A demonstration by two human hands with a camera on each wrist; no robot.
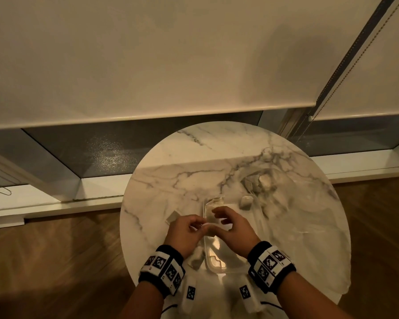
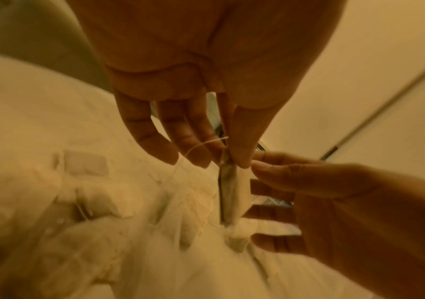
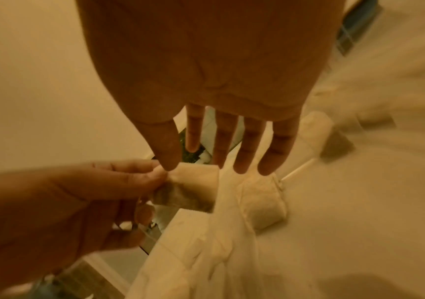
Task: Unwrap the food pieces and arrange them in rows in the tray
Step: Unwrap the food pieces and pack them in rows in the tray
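Observation:
My left hand (image 1: 195,225) pinches the top of a flat, pale, part-wrapped food piece (image 2: 228,186) between thumb and fingers (image 2: 242,159), just above the clear plastic tray (image 1: 209,264). A thin thread (image 2: 196,147) loops off it. In the right wrist view the same piece (image 3: 188,190) hangs from the left hand (image 3: 152,178). My right hand (image 1: 226,221) hovers beside it with fingers (image 3: 250,153) nearly straight and its thumb tip at the piece's top corner. Two pale pieces (image 1: 213,203) (image 1: 245,201) lie at the tray's far end.
The tray stands on a round marble table (image 1: 171,162). Wrapped pieces lie left of the tray (image 1: 174,216) and by my left wrist (image 1: 196,257). A heap of clear wrapping with more pieces (image 1: 260,183) sits behind the tray. Wooden floor surrounds the table.

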